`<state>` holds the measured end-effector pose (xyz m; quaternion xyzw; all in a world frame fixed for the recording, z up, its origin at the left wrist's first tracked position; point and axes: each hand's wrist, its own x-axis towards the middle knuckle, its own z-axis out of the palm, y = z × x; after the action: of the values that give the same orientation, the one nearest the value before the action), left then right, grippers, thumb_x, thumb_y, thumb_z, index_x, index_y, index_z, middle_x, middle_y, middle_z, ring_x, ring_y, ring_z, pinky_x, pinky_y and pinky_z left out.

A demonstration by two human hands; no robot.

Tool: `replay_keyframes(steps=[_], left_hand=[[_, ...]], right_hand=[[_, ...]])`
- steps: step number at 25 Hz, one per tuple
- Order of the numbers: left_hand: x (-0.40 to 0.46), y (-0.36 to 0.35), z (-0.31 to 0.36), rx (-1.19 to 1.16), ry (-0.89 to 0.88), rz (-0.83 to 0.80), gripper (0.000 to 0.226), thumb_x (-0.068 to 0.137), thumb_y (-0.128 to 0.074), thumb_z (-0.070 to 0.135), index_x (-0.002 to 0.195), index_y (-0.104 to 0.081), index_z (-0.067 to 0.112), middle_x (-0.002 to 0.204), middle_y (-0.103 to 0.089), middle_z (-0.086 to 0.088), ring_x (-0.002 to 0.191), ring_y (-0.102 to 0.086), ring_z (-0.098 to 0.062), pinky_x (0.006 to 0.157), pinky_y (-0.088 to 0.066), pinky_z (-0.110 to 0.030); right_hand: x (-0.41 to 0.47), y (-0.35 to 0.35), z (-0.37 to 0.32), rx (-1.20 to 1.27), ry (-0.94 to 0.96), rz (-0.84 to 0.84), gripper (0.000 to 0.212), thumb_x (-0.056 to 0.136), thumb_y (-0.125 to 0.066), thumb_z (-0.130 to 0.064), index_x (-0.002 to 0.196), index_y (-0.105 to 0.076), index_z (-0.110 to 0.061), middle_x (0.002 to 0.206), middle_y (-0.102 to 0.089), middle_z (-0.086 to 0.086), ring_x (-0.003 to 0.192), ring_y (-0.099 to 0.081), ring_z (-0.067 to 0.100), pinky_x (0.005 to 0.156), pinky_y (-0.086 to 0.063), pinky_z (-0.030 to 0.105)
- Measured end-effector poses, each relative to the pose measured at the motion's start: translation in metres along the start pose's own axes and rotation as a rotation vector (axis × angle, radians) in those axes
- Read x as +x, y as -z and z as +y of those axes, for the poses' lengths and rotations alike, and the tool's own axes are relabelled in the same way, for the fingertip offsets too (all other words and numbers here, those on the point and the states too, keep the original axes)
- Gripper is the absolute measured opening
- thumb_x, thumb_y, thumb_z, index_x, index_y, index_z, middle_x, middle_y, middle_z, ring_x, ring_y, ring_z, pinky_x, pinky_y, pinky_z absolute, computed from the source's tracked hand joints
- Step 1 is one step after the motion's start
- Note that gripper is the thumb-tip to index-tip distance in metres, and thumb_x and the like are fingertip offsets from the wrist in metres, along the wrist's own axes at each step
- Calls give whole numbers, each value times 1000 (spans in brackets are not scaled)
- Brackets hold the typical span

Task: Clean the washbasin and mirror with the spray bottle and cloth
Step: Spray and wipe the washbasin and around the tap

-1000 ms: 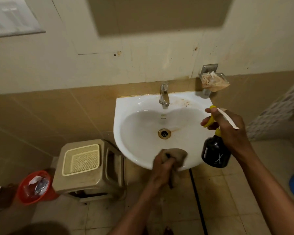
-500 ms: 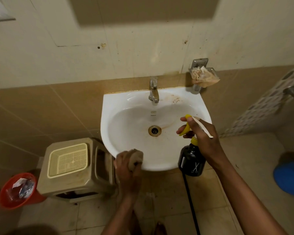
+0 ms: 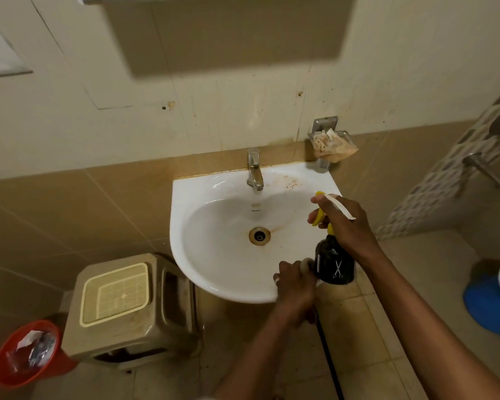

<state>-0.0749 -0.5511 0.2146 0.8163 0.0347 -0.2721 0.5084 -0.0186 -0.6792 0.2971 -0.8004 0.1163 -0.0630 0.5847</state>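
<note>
Over the washbasin [image 3: 214,269] rim, the right hand [image 3: 348,226] grips the black spray bottle [image 3: 334,264], marked with white scissors. Beside it the left hand [image 3: 296,284] clutches the cloth [image 3: 307,263].

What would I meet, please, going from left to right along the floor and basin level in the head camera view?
Red bin → beige stool → washbasin → left hand with the cloth → black spray bottle in the right hand → blue bucket.
</note>
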Motion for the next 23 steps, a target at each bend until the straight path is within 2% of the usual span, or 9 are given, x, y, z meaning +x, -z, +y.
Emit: replay_keyframes(steps=[3, 5, 6, 10, 12, 15, 17, 20, 23], left_hand=[[18, 64, 12, -549, 214, -167, 22, 88, -45, 17, 102, -61, 11, 99, -67, -16, 87, -64, -27, 76, -56, -38], [33, 105, 11, -760, 252, 7, 31, 80, -49, 15, 106, -63, 6, 104, -68, -21, 91, -64, -32, 73, -53, -37], [43, 124, 7, -760, 240, 144, 34, 74, -52, 18, 103, -65, 6, 105, -69, -22, 94, -64, -35, 75, -52, -40], [80, 175, -24, -544, 161, 537, 36, 74, -58, 42, 86, -64, 9, 85, -71, -23, 79, -69, -41, 74, -58, -59], [79, 184, -34, -438, 63, 575, 29, 87, -57, 37, 87, -62, 8, 81, -68, -27, 71, -67, -41, 70, -58, -60], [87, 188, -46, -332, -38, 519, 23, 92, -59, 29, 76, -56, 12, 66, -61, -28, 53, -62, -40, 48, -56, -49], [115, 181, -70, -204, -109, 408, 28, 84, -62, 32, 74, -60, 6, 66, -59, -34, 55, -63, -46, 47, -54, -56], [157, 155, -118, 27, -104, 193, 25, 82, -62, 46, 86, -67, 23, 89, -60, -31, 72, -66, -45, 67, -58, -63], [136, 137, -96, 193, -106, 70, 24, 87, -62, 35, 102, -65, 17, 115, -50, -12, 99, -57, -31, 90, -52, -51]], right_hand=[[6, -6, -19, 36, 24, 44, 36, 102, -59, -39, 97, -77, -9, 79, -79, 9, 86, -74, 35, 80, -59, 46], [-2, -11, -22, 85, 14, 108, 34, 102, -59, -37, 96, -77, -8, 77, -79, 8, 83, -75, 31, 77, -59, 40], [-12, -19, -20, 79, -11, 120, 34, 102, -59, -36, 93, -77, -8, 77, -79, 8, 81, -75, 28, 76, -58, 39], [-64, -77, 7, 42, -256, 61, 39, 99, -61, -35, 80, -74, -4, 73, -77, 13, 64, -69, 16, 73, -55, 35], [-88, -106, 17, 91, -372, 59, 39, 99, -62, -30, 81, -72, 2, 67, -76, 16, 58, -68, 15, 68, -55, 31], [-111, -142, 23, 88, -510, 116, 35, 99, -62, -30, 86, -72, 1, 70, -74, 19, 56, -67, 11, 55, -52, 16], [-121, -155, 28, 7, -587, 169, 40, 93, -60, -50, 100, -73, -13, 89, -75, 17, 79, -72, 14, 65, -52, 17], [-129, -157, 29, -26, -682, 253, 55, 83, -54, -66, 110, -70, -21, 105, -71, 14, 96, -72, 28, 80, -60, 35], [-138, -144, 15, -55, -659, 362, 28, 96, -60, -44, 85, -69, -21, 82, -73, 8, 77, -73, 25, 74, -63, 41]])
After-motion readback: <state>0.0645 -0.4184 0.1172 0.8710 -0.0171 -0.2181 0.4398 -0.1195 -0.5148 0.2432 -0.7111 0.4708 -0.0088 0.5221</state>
